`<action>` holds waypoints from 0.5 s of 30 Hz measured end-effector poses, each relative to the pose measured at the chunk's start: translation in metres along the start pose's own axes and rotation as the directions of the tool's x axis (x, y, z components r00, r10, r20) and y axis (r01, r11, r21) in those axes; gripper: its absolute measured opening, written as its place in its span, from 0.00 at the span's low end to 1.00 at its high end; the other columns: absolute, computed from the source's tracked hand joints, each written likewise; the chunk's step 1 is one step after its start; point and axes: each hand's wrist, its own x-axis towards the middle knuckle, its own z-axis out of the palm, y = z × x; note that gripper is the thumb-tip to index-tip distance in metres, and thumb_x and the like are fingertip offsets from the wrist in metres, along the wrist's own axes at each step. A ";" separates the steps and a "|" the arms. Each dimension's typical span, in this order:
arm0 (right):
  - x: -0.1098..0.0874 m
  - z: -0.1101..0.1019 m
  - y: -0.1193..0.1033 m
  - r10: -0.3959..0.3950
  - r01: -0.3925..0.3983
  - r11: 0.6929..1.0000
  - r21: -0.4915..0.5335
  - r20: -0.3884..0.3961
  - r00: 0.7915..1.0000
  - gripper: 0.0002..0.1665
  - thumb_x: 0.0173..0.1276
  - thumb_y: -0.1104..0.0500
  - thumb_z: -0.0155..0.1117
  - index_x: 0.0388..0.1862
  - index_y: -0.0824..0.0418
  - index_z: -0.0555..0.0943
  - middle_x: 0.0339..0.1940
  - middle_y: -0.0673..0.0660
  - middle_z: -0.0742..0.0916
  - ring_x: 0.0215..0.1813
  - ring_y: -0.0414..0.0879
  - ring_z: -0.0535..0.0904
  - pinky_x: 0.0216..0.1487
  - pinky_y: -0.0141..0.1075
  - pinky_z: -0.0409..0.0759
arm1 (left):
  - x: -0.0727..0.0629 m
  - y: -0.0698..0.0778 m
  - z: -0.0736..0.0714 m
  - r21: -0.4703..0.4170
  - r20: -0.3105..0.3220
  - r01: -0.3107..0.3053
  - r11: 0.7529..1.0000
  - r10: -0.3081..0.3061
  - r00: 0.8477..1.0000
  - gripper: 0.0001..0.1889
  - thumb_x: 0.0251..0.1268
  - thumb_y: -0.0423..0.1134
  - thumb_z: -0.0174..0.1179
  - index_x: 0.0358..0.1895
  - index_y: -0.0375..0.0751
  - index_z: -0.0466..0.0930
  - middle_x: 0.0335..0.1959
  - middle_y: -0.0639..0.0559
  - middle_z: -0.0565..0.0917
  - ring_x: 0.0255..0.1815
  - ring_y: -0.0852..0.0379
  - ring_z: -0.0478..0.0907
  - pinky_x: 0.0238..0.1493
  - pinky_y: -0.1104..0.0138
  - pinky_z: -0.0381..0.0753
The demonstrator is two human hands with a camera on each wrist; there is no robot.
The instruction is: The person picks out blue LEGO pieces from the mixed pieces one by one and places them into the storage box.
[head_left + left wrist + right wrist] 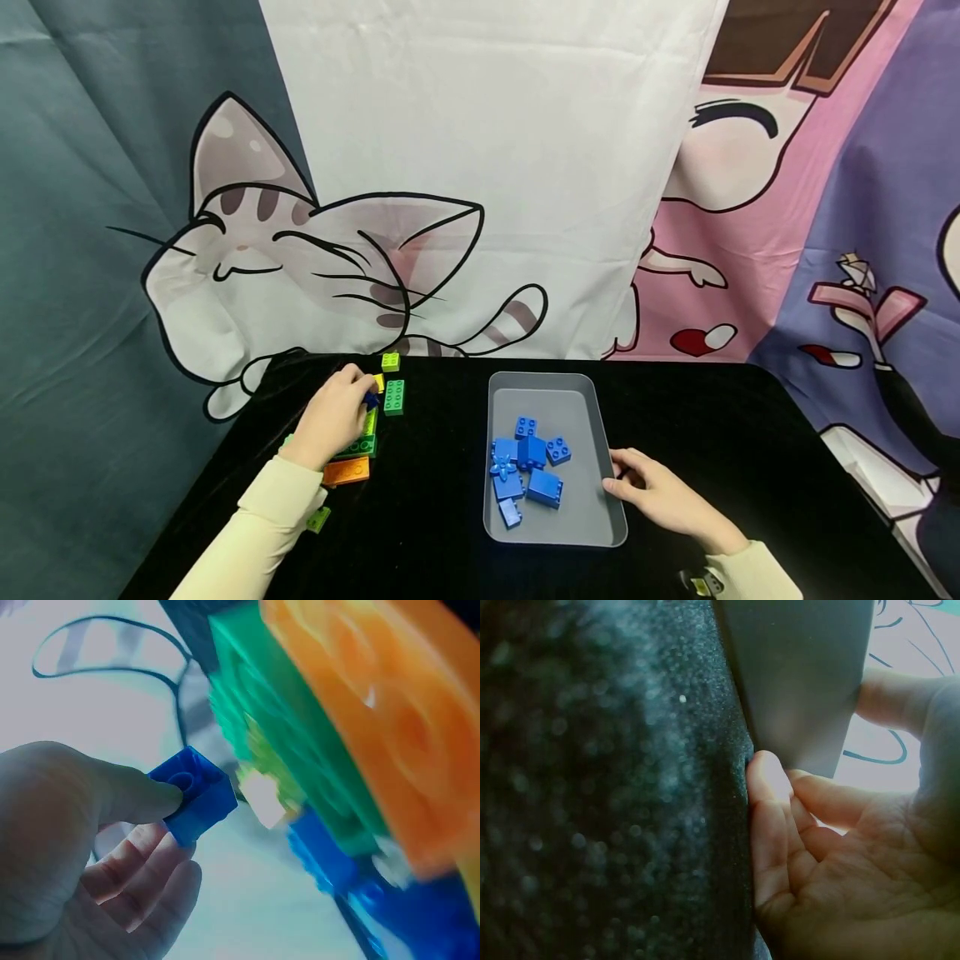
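My left hand point(335, 419) pinches a small blue toy building brick point(199, 791) between thumb and fingers, above a group of coloured bricks at the left. In the left wrist view the brick's hollow underside shows. Beside that hand lie a green brick point(394, 397), an orange brick point(347, 472) and a dark green brick point(358, 447). At the right side of a grey tray point(603, 508), my right hand point(667, 497) grips the wall, its thumb at the rim and fingers against the outside. Several blue bricks point(544, 488) lie in the tray's left and middle part.
A light green brick point(390, 362) lies near the table's back edge, and another lime brick point(318, 520) lies below the left forearm. Black cloth point(435, 500) covers the table. Behind it hangs a printed curtain point(487, 108) with a cartoon cat.
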 end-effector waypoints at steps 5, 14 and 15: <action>0.000 0.000 0.000 0.001 -0.001 1.000 0.004 0.001 1.000 0.27 0.78 0.50 0.63 0.67 0.64 0.76 0.47 0.56 0.79 0.41 0.36 0.75 0.38 0.29 0.76 | 0.004 0.027 -0.002 -0.036 -0.024 -0.061 0.997 0.060 0.998 0.14 0.60 0.23 0.64 0.46 0.41 0.85 0.43 0.44 0.81 0.40 0.47 0.80 0.40 0.57 0.84; 0.000 0.000 0.000 0.005 -0.005 1.000 0.003 0.000 1.000 0.27 0.77 0.50 0.63 0.67 0.64 0.76 0.47 0.56 0.79 0.41 0.36 0.75 0.38 0.29 0.77 | 0.011 0.070 -0.002 -0.068 -0.049 -0.150 0.986 0.146 0.988 0.16 0.58 0.24 0.68 0.48 0.44 0.84 0.43 0.49 0.81 0.41 0.53 0.82 0.43 0.60 0.85; 0.000 0.000 0.000 0.006 -0.006 1.000 0.003 0.000 1.000 0.27 0.77 0.50 0.63 0.67 0.64 0.76 0.47 0.56 0.79 0.41 0.36 0.75 0.39 0.29 0.77 | 0.012 0.075 -0.003 -0.070 -0.049 -0.155 0.985 0.152 0.987 0.16 0.58 0.24 0.68 0.48 0.44 0.84 0.43 0.50 0.81 0.41 0.53 0.82 0.44 0.61 0.86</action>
